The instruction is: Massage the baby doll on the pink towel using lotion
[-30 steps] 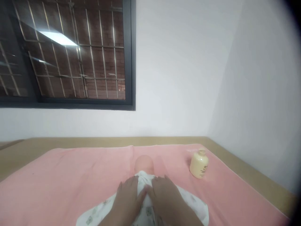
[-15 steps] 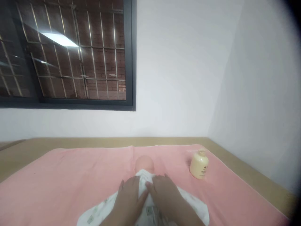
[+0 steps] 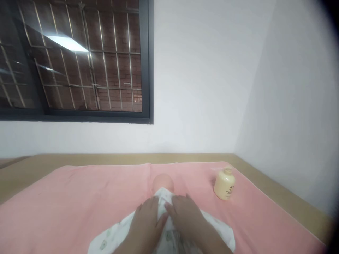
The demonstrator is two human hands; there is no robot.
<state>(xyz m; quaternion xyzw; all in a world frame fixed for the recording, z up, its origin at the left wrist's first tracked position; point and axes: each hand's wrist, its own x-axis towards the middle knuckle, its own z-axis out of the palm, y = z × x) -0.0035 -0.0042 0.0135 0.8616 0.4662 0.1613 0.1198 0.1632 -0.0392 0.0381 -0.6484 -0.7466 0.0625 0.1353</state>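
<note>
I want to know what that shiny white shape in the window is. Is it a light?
Head view: yes, it looks like a ceiling lamp's reflection on the dark window; the picture's right edge darkens, and the hands look slightly soft.

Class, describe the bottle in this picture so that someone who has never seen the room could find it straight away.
Start at the pink sheet spread across the bed, and follow it to its far right corner near the white wall. There stands the bottle, right of the doll's head and beyond the right hand. It is the only pale yellow, rounded, hard thing there.
</note>
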